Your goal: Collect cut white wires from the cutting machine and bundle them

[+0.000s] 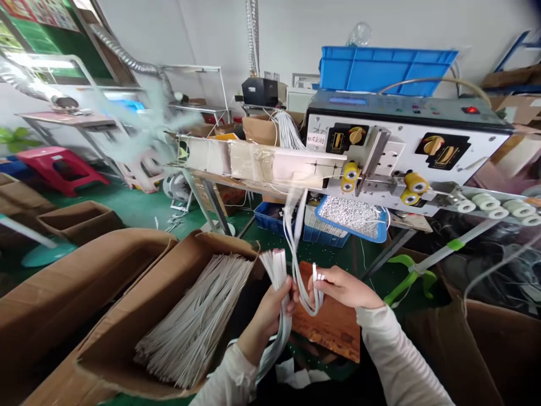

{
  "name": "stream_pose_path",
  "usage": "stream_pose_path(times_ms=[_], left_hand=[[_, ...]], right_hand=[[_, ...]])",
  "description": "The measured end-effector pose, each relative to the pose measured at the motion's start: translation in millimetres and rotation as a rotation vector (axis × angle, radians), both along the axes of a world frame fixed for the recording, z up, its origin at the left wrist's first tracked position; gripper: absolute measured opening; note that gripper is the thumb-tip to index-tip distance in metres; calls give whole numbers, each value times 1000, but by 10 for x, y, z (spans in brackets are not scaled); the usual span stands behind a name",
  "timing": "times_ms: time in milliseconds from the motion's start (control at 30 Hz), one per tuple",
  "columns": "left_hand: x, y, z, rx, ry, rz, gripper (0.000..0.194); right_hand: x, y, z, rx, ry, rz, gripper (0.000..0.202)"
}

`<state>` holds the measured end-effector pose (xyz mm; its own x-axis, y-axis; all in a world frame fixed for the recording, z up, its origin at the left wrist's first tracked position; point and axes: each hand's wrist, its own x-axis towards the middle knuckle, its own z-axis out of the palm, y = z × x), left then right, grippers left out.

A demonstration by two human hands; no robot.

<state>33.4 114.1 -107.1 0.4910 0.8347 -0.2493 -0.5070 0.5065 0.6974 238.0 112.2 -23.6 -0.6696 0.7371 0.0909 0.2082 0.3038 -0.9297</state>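
Green floor (164, 217), open box (127, 316) w/ wires. L hand (274, 304) clamped on wire bundle (276, 270), R hand (344, 286) pinching few strands (311, 301).

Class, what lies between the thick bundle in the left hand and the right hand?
In the head view, a loop of white strands hangs between the thick bundle in the left hand and the right hand.

No text can be read with certainty. A small white label (316, 140) on the front of the machine (409, 134) bears red handwritten characters, too small to make out; print on the wall poster (42, 13) is blurred.
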Motion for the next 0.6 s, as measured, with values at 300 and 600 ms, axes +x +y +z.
stream_pose_path(times_ms=[300, 600], left_hand=[[439, -107, -168, -245, -14, -103, 40], [410, -205, -265, -288, -50, -64, 37]], right_hand=[[-43, 106, -319, -108, 3, -335, 41], [-63, 259, -607, -49, 68, -508, 27]])
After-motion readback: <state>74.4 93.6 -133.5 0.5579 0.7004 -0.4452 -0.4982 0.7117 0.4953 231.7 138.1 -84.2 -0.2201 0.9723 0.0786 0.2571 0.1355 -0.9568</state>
